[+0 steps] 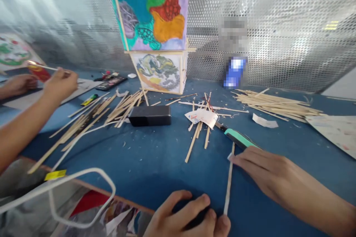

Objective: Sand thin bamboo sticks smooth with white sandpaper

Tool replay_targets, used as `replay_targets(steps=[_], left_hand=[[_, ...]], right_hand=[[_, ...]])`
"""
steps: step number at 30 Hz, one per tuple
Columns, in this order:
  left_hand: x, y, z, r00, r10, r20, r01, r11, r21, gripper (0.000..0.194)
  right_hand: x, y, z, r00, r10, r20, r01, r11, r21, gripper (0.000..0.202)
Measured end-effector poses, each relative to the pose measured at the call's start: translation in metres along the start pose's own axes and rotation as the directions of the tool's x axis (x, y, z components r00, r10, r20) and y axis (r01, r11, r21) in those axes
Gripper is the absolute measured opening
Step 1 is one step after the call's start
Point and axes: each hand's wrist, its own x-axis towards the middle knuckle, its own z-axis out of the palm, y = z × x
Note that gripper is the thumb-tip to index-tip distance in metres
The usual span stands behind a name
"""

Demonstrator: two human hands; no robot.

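A thin pale wooden stick [229, 181] lies upright in view before me on the blue table, whitish along its lower part. My left hand [189, 214] rests at its near end, thumb tip against it and the other fingers bent and spread. Farther up the stick, my right hand [272, 177] pinches a small white scrap [230, 157], apparently paper. Just beyond the right knuckles lies a utility knife [240, 137] with a teal and black handle. Its blade points to a curved printed paper piece [204, 116] on top of several sticks.
Wooden stick piles lie at right [275, 103] and left [128, 105], around a black box [150, 115]. A painted paper lantern [160, 72] stands behind. At left, another person's hands [59, 85] hold a thin stick near a small flame. A white cable [91, 172] loops over the table edge.
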Motion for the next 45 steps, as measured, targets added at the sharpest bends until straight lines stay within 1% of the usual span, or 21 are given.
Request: replay_targets(steps=[1, 3, 5, 6, 9, 12, 14, 17, 20, 22, 24, 27, 30, 32, 33, 34, 36, 38, 41, 43, 45], left_hand=[[0.0, 0.001, 0.0, 1.0, 0.017, -0.009, -0.017, 1.0, 0.014, 0.016], [0.0, 0.002, 0.0, 0.994, 0.028, -0.103, -0.024, 0.999, 0.038, 0.011], [-0.002, 0.003, -0.003, 0.993, 0.028, -0.117, -0.021, 0.998, 0.054, 0.01], [-0.003, 0.003, -0.007, 0.995, 0.035, -0.09, -0.029, 0.997, 0.065, 0.011], [-0.005, -0.002, -0.025, 0.993, 0.103, 0.057, -0.108, 0.989, 0.098, 0.015], [-0.004, -0.01, -0.044, 0.968, 0.162, 0.194, -0.18, 0.98, 0.083, 0.025], [-0.001, -0.013, -0.05, 0.958, 0.167, 0.234, -0.187, 0.98, 0.065, 0.026], [0.006, -0.013, -0.048, 0.944, 0.151, 0.294, -0.165, 0.986, 0.023, 0.025], [0.013, -0.013, -0.039, 0.901, 0.185, 0.392, -0.168, 0.983, -0.076, 0.028], [0.015, -0.014, -0.034, 0.888, 0.195, 0.418, -0.152, 0.979, -0.132, 0.029], [0.015, -0.015, -0.031, 0.895, 0.189, 0.405, -0.139, 0.979, -0.15, 0.025], [0.013, -0.017, -0.026, 0.91, 0.188, 0.369, -0.149, 0.98, -0.132, 0.025], [0.009, -0.017, -0.018, 0.953, 0.174, 0.249, -0.16, 0.984, -0.074, 0.018], [0.008, -0.016, -0.014, 0.967, 0.171, 0.187, -0.164, 0.985, -0.05, 0.015], [0.008, -0.016, -0.013, 0.969, 0.168, 0.181, -0.161, 0.985, -0.055, 0.014], [0.008, -0.016, -0.012, 0.967, 0.166, 0.191, -0.156, 0.986, -0.065, 0.016], [0.009, -0.016, -0.014, 0.966, 0.152, 0.208, -0.138, 0.987, -0.078, 0.025], [0.01, -0.015, -0.017, 0.965, 0.14, 0.221, -0.125, 0.989, -0.079, 0.029], [0.012, -0.014, -0.019, 0.963, 0.123, 0.241, -0.106, 0.991, -0.082, 0.025], [0.011, -0.013, -0.018, 0.964, 0.108, 0.244, -0.089, 0.992, -0.089, 0.024], [0.01, -0.013, -0.013, 0.973, 0.105, 0.204, -0.09, 0.993, -0.08, 0.019]], right_hand=[[0.001, 0.007, 0.002, 1.0, 0.006, -0.01, -0.006, 0.999, -0.043, 0.043], [0.003, 0.021, 0.007, 0.999, 0.01, -0.032, -0.014, 0.994, -0.107, 0.043], [0.005, 0.033, 0.01, 1.0, 0.009, -0.024, -0.012, 0.991, -0.13, 0.043], [0.006, 0.038, 0.011, 1.0, 0.005, -0.019, -0.007, 0.991, -0.131, 0.043], [0.005, 0.045, 0.012, 1.0, -0.004, -0.016, 0.001, 0.991, -0.131, 0.04], [0.001, 0.042, 0.01, 0.999, -0.017, -0.041, 0.011, 0.988, -0.155, 0.04], [-0.003, 0.036, 0.008, 0.997, -0.005, -0.076, -0.007, 0.988, -0.153, 0.041], [-0.01, 0.021, 0.007, 0.997, 0.014, -0.081, -0.02, 0.996, -0.081, 0.04], [-0.014, 0.006, 0.012, 0.998, 0.045, -0.037, -0.044, 0.999, 0.024, 0.044], [-0.015, -0.001, 0.016, 0.998, 0.058, -0.005, -0.058, 0.996, 0.075, 0.047], [-0.014, -0.001, 0.018, 0.999, 0.036, 0.015, -0.037, 0.995, 0.091, 0.049], [-0.01, 0.001, 0.017, 0.999, 0.038, -0.027, -0.036, 0.997, 0.061, 0.046], [-0.005, -0.004, 0.013, 0.998, 0.043, -0.046, -0.04, 0.997, 0.067, 0.049], [-0.002, -0.007, 0.011, 0.999, -0.02, -0.031, 0.022, 0.997, 0.077, 0.051], [0.0, -0.008, 0.01, 0.999, -0.013, -0.03, 0.016, 0.997, 0.07, 0.05], [0.001, -0.009, 0.009, 0.998, -0.011, -0.06, 0.014, 0.999, 0.05, 0.047], [0.003, -0.01, 0.008, 0.996, -0.008, -0.087, 0.009, 1.0, 0.018, 0.043], [0.005, -0.011, 0.007, 0.999, 0.004, -0.04, -0.002, 0.999, 0.046, 0.046], [0.007, -0.011, 0.005, 1.0, -0.004, -0.006, 0.004, 0.995, 0.103, 0.045], [0.008, -0.01, 0.003, 0.998, 0.018, -0.059, -0.016, 0.999, 0.031, 0.038], [0.009, -0.011, 0.001, 0.997, 0.002, -0.072, 0.0, 0.999, 0.034, 0.038]])
